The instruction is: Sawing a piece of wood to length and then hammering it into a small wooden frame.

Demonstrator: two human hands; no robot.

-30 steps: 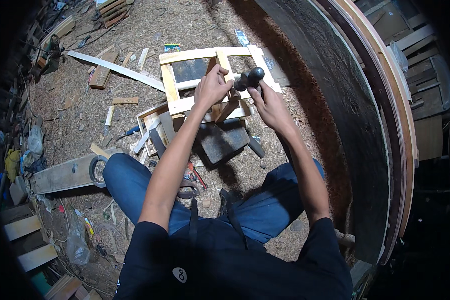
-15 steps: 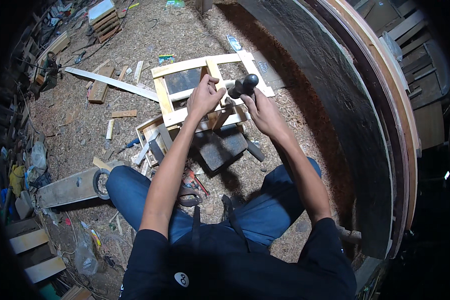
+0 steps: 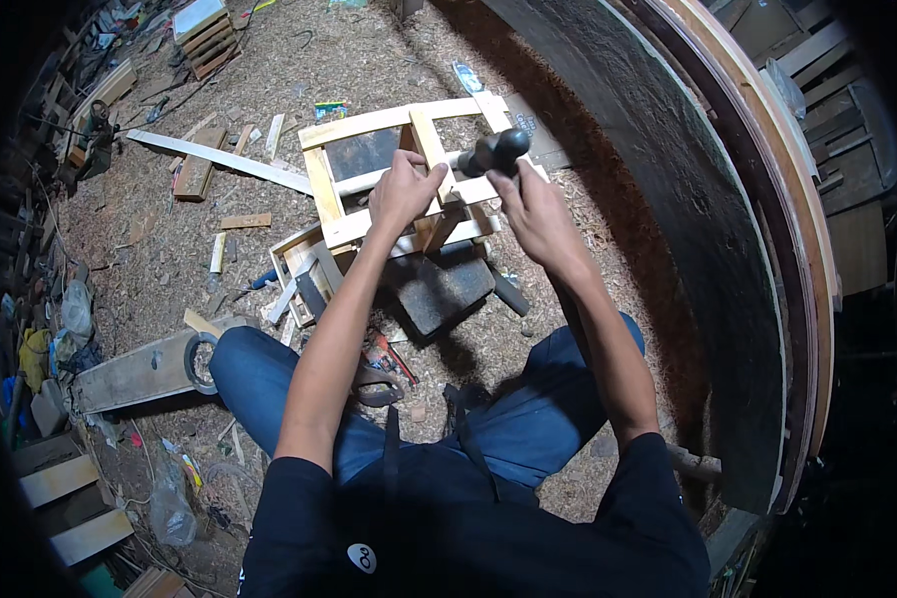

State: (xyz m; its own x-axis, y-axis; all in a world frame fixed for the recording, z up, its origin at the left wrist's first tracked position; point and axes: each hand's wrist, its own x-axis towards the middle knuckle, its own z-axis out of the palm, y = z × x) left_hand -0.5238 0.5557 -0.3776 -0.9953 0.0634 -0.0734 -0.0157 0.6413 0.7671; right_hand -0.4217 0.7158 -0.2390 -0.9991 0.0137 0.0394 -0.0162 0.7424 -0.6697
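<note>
A pale wooden frame (image 3: 354, 128) of slats and crosspieces lies in front of me, raised on a dark block (image 3: 441, 301). My left hand (image 3: 405, 195) is closed on the frame at its middle crosspiece, thumb against the wood. My right hand (image 3: 538, 217) grips a dark tool with a rounded black head, which looks like a hammer (image 3: 498, 151). The hammer is held over the frame's right part, just right of my left hand. Its handle is mostly hidden by my hand and forearm. Whether a nail stands under it, I cannot tell.
A small wooden box of offcuts (image 3: 299, 261) lies left of the block. A handsaw (image 3: 377, 387) rests between my knees. A long white strip (image 3: 219, 159) and scrap pieces lie on the shavings-covered ground. Large curved boards (image 3: 688, 179) rise along the right. A plank (image 3: 135, 374) lies by my left knee.
The hammer has moved slightly up and to the right with my right hand. My left hand stays at the frame's middle crosspiece, shifted only a little.
</note>
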